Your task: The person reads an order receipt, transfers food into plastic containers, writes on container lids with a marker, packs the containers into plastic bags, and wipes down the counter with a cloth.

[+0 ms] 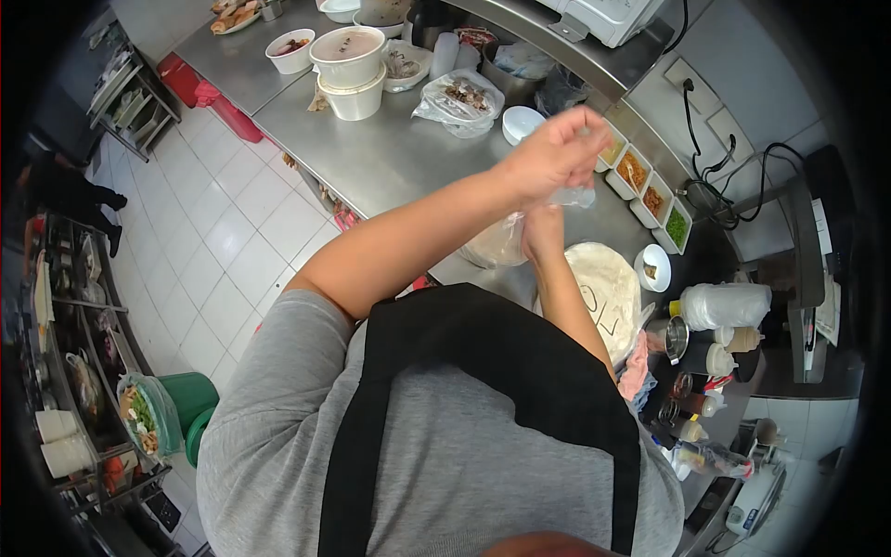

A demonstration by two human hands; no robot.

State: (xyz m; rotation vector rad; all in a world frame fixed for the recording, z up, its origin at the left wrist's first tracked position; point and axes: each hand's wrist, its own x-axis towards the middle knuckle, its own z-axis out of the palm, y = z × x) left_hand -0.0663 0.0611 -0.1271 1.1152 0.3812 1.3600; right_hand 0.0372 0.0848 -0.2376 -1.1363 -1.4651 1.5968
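A clear plastic bag (497,243) with pale contents hangs in front of me over the edge of the steel counter. My right hand (541,230) is closed round its gathered neck. Just above that, loose clear plastic (573,197) sticks out between my two hands. My left hand (560,153) is raised over it with fingers curled together; what they pinch is hidden. Beside my right forearm lies a round, pale lid-like disc (605,288) with dark handwritten marks, partly covered by the arm.
Stacked white tubs (351,79), a bag of food (461,100) and a white bowl (522,123) stand on the steel counter (371,176). Trays of toppings (653,200) line the wall. Bottles (724,306) crowd the right. A green bin (186,397) stands on the floor at left.
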